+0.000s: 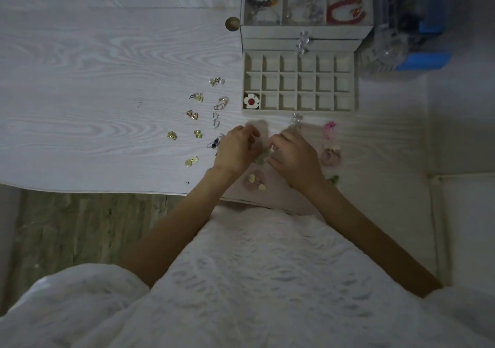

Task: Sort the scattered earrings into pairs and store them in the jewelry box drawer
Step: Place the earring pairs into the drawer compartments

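The jewelry box drawer stands pulled out, a grid of small compartments. A white flower earring with a red centre lies in its near-left compartment. Several paired earrings lie on the white table left of the drawer, among them gold hearts and gold discs. My left hand and my right hand meet just in front of the drawer, fingers curled around a small pale green earring between them. Which hand grips it is unclear. A pink pair with gold hearts lies under my wrists.
Pink earrings, pale pink flowers and a green piece lie to the right. The jewelry box top holds bracelets. A brass knob sits left of it, a clear and blue organizer to its right. The table edge runs near my body.
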`<control>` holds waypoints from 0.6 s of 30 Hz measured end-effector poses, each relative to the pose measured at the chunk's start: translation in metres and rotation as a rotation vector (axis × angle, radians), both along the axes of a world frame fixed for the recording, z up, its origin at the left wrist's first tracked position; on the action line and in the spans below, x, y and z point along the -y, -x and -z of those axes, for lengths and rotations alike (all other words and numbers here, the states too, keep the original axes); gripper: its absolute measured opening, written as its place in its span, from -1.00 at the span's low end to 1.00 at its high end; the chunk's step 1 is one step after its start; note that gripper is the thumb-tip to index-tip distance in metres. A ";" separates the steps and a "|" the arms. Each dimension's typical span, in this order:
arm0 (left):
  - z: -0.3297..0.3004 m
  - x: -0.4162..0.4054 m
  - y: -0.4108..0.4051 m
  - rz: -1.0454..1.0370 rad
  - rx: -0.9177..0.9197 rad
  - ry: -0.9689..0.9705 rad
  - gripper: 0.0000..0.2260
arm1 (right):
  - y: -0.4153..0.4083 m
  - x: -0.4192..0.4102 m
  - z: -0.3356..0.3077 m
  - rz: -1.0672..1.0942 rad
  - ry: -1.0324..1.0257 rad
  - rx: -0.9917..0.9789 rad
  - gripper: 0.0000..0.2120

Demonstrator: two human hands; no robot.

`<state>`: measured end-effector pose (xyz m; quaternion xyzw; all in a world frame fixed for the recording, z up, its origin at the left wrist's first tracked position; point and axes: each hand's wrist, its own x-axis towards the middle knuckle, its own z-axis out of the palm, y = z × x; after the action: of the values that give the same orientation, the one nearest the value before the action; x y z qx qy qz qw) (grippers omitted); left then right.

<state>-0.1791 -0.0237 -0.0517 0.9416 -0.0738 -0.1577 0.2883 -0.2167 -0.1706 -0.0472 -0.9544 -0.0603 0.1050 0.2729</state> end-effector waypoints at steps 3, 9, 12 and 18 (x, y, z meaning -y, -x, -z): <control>0.001 0.002 -0.004 -0.043 0.000 0.020 -0.82 | -0.007 -0.012 0.005 0.010 0.004 -0.042 -0.69; 0.000 0.000 -0.006 -0.065 0.015 0.018 -0.87 | -0.018 -0.012 0.007 0.054 -0.016 -0.088 -0.75; 0.001 0.000 -0.005 -0.069 0.029 0.021 -0.88 | -0.018 -0.009 0.007 0.058 0.032 -0.039 -0.84; -0.001 0.002 -0.008 -0.110 -0.036 0.055 -0.88 | -0.019 0.000 -0.005 0.079 0.071 0.046 -0.82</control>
<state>-0.1708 -0.0259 -0.0508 0.9329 -0.0209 -0.1565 0.3237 -0.1980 -0.1709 -0.0418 -0.9673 -0.0251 0.0744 0.2411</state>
